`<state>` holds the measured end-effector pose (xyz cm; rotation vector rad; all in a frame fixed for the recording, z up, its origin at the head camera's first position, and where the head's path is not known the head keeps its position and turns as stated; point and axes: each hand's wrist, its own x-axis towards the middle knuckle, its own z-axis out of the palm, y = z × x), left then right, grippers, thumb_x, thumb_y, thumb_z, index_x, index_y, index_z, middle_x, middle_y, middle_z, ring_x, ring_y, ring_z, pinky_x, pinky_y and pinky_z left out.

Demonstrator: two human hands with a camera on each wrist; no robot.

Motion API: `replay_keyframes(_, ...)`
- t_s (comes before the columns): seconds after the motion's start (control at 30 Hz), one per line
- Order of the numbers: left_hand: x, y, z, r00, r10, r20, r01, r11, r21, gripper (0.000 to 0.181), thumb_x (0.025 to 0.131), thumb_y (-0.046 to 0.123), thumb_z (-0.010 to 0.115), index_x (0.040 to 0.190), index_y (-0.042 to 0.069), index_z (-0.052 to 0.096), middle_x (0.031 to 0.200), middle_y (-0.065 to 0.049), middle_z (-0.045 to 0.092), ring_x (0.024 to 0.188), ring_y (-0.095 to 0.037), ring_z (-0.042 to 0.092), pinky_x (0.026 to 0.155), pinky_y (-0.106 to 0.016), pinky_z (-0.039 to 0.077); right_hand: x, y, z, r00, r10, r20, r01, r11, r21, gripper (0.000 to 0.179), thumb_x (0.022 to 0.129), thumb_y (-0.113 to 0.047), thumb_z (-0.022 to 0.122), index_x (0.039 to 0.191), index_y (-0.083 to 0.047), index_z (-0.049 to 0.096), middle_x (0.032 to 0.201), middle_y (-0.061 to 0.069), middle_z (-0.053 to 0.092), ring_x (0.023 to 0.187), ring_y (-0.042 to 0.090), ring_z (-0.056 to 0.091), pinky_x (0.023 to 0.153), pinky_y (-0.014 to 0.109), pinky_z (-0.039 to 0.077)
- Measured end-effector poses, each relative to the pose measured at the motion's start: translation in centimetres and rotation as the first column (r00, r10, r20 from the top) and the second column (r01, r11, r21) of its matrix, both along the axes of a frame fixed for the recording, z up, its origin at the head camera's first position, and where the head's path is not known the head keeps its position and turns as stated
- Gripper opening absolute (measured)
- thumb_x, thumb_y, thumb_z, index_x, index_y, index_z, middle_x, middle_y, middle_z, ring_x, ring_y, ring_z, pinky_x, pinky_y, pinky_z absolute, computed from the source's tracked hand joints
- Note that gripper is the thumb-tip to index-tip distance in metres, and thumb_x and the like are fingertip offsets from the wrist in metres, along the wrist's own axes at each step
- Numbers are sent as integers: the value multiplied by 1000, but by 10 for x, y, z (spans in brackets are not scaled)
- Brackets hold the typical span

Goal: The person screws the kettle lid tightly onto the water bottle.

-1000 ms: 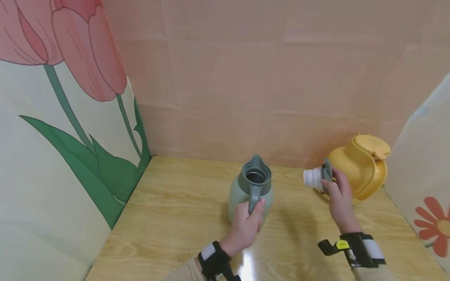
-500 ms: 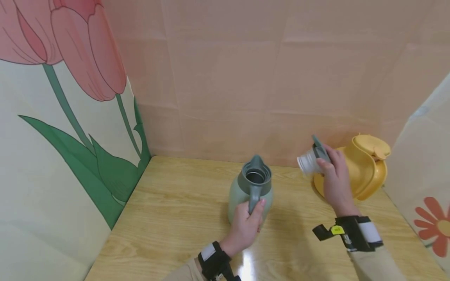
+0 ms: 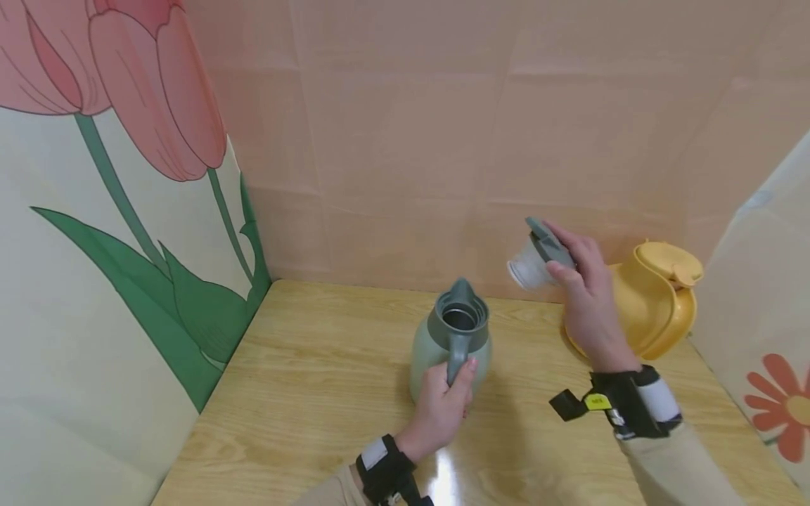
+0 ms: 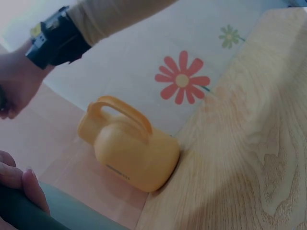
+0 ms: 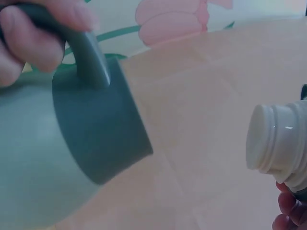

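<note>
- the green jug (image 3: 451, 343) stands upright on the table (image 3: 316, 393), near its middle, mouth uncovered.
- the left hand (image 3: 441, 406) is curled round the jug's handle, thumb on top.
- the lid (image 3: 536, 257), grey cap with a white threaded plug, is in the air to the right of the jug and above it, tilted, plug pointing left and down.
- the right hand (image 3: 585, 295) grips the lid by its cap.
- a yellow jug (image 3: 652, 302) stands behind the right hand, by the back wall.
- flower-printed panels flank the table.

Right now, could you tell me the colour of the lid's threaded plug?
White, on the lid; clearest in the right wrist view.
</note>
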<state>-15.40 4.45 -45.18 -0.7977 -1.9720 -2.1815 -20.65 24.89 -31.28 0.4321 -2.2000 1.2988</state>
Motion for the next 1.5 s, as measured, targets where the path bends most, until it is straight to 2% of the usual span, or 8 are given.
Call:
replay_keyframes(0.13,0,0,0,1000,-1,0,1,1000,10,47,111,22,47,66,8,45,52,2,43,45,-4,45,46,-20,42,1,-11,7,999,38,27,-39,999,21,52,102,-11,57,151,-27,50,131,1,48,113,17,45,91,25,35)
replay_keyframes(0.33,0,0,0,1000,-2,5,2,1000,15,47,110,23,48,65,9,44,52,4,43,44,-4,45,46,-20,42,-3,-23,10,996,88,-17,-86,992,97,61,89,-4,75,145,-23,59,132,2,52,115,17,43,88,30,33)
replay_keyframes(0.5,-1,0,-2,1000,3,13,-3,1000,8,50,110,26,49,64,8,43,51,4,41,43,-4,44,46,-19,41,-8,-30,4,989,139,-38,-131,976,172,65,81,-2,83,140,-20,64,132,3,53,119,18,38,87,34,31)
replay_keyframes(0.7,-1,1,-1,1000,10,10,-10,1000,-1,51,110,25,50,62,7,44,49,2,41,42,-3,44,45,-18,39,-13,-37,-8,978,207,-30,-195,954,226,66,75,-6,90,135,-19,68,131,3,55,119,19,41,84,36,36)
replay_keyframes(1.03,-1,2,0,1000,5,1,-5,1000,-6,53,110,26,48,61,9,43,49,5,40,41,-2,44,43,-19,39,-13,-44,-17,973,218,78,-231,939,253,66,77,-19,92,137,-28,66,129,1,51,118,21,41,83,43,41)
replay_keyframes(1.23,-2,2,-1,1000,3,-29,-3,1000,8,51,111,24,47,62,11,42,50,7,39,41,-2,43,41,-21,40,-15,-45,-24,973,213,91,-230,938,258,63,80,-22,90,138,-27,66,128,1,51,116,22,41,83,44,42)
replay_keyframes(1.5,-2,2,-3,1000,2,-29,-1,1000,19,50,111,24,45,63,11,42,50,7,38,42,-2,42,40,-22,39,-18,-47,-36,972,225,74,-236,935,265,63,79,-21,90,137,-25,66,125,1,52,114,21,42,80,43,43)
